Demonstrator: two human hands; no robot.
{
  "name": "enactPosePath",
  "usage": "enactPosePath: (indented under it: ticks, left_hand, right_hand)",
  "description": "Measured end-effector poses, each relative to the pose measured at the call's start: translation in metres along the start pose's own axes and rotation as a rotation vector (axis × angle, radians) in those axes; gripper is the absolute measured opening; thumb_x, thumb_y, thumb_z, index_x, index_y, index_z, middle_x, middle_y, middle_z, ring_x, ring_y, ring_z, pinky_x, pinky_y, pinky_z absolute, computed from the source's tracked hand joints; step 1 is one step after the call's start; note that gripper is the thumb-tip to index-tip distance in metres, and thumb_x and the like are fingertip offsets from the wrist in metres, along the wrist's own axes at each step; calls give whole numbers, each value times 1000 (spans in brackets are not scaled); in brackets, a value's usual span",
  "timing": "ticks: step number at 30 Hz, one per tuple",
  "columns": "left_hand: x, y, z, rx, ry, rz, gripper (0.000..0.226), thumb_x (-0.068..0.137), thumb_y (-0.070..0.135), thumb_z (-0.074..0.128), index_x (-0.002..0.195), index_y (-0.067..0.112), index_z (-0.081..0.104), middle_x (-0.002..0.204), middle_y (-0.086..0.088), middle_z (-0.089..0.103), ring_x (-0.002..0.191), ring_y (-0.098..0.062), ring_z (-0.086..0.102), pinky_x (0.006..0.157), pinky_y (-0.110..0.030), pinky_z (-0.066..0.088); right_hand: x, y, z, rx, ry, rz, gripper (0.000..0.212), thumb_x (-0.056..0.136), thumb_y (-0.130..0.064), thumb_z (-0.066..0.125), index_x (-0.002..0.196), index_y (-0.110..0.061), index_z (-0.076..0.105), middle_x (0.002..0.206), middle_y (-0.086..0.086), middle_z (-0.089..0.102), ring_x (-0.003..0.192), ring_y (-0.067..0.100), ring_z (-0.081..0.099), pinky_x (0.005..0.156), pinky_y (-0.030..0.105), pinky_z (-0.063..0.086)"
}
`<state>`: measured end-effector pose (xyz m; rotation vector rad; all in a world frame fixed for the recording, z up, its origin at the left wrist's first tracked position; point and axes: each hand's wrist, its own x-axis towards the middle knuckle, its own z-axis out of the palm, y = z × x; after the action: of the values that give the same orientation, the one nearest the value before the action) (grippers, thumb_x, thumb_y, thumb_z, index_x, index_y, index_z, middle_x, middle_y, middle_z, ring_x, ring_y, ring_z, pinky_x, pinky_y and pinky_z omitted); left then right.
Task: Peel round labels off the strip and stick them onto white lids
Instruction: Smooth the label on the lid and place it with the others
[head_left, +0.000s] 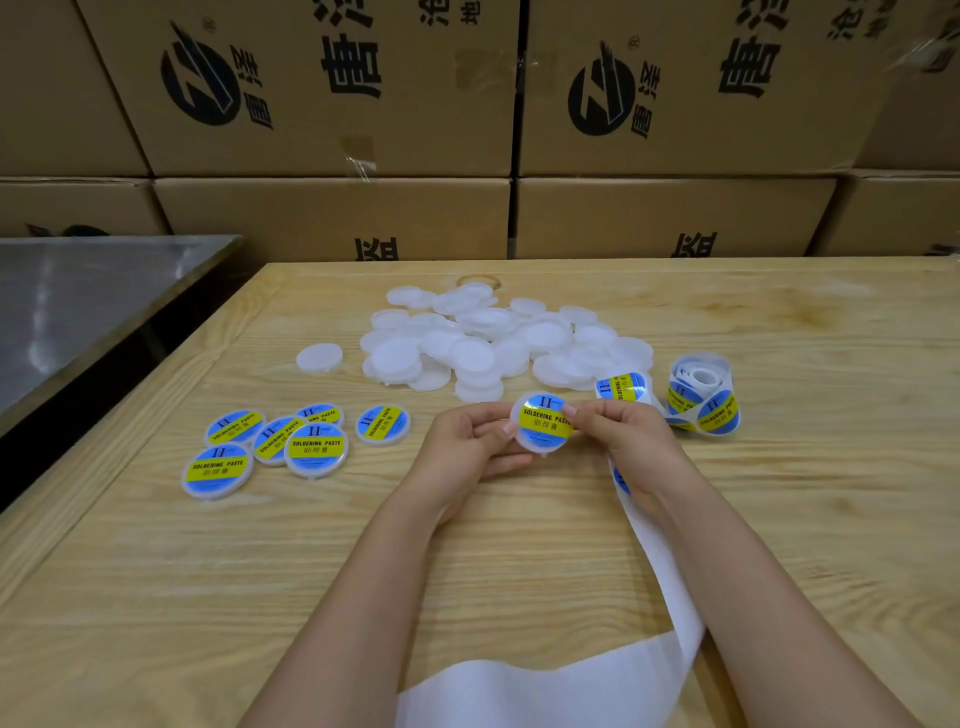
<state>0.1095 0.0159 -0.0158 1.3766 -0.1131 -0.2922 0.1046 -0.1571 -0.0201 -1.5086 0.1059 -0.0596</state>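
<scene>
My left hand (470, 441) holds a white lid (530, 439) from its left side, fingers curled round the rim. A blue and yellow round label (543, 418) lies on that lid. My right hand (621, 434) pinches the label's right edge with curled fingers. The white backing strip (660, 561) runs under my right forearm toward the table's near edge. A roll of labels (701, 400) stands to the right. Several bare white lids (498, 343) are piled behind my hands. Several labelled lids (280, 441) lie at the left.
The wooden table (519, 545) carries everything. One bare lid (319, 357) lies apart, left of the pile. A steel table (78, 301) adjoins on the left. Stacked cardboard boxes (332, 104) form a wall behind the table.
</scene>
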Motion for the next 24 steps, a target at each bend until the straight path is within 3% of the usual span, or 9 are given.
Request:
enactPosePath:
  ticks: [10,15,21,24]
  left_hand:
    - [1,-2,0,55,0,33,21,94,1,49,110,-2,62,97,-21,68,73,-16,70,72,-25,58]
    - [1,-1,1,71,6,38,20,94,1,49,109,-1,62,95,-20,68,71,-15,70,70,-25,58]
    - [0,-2,1,84,10,45,19,94,2,50,107,1,64,92,-18,69,70,-15,69,68,-24,58]
    - [1,-2,1,90,20,41,20,94,3,50,109,-2,63,91,-17,69,71,-15,69,68,-24,58]
  right_hand:
    - [-1,-3,-2,-56,-2,-16,15,81,-15,71,67,-10,67,80,6,72,87,18,66,90,34,48]
    - [-1,-4,-4,-79,-19,-18,15,81,-15,70,66,-11,68,73,1,72,77,9,67,77,23,47]
    - [-1,-4,-5,-108,-12,-5,16,81,-16,70,67,-10,67,80,7,72,84,15,66,82,25,49]
    - [0,-3,-4,-146,5,-11,16,81,-16,72,75,-2,67,84,11,71,83,15,64,81,24,48]
